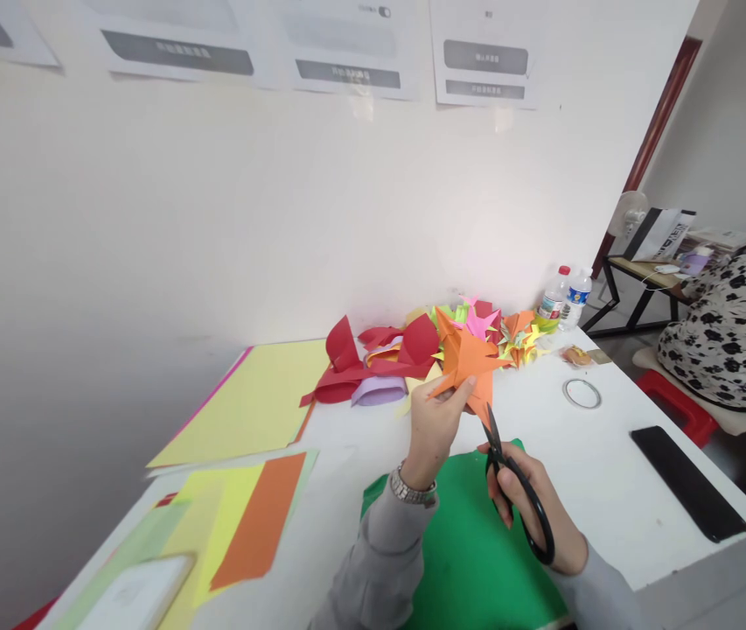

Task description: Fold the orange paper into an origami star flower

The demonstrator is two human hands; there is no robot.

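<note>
My left hand (436,427) pinches a folded orange paper star (470,359) and holds it up above the table. In my right hand (536,499) is a pair of black-handled scissors (533,512), with fingers through the loops. The blades point upward and meet the star's lower point; whether they have cut into it I cannot tell. Beneath both hands lies a green sheet (470,542) at the table's near edge. Behind the star is a pile of folded paper pieces, with red curled ones (418,346) and a pink star (477,321).
Yellow sheets (247,394) and an orange strip (258,521) lie to the left, near a white box-like object (142,595). Rightward are a tape ring (581,394), a black phone-like slab (687,481) and plastic bottles (553,293). A person in a patterned top (733,324) sits beyond.
</note>
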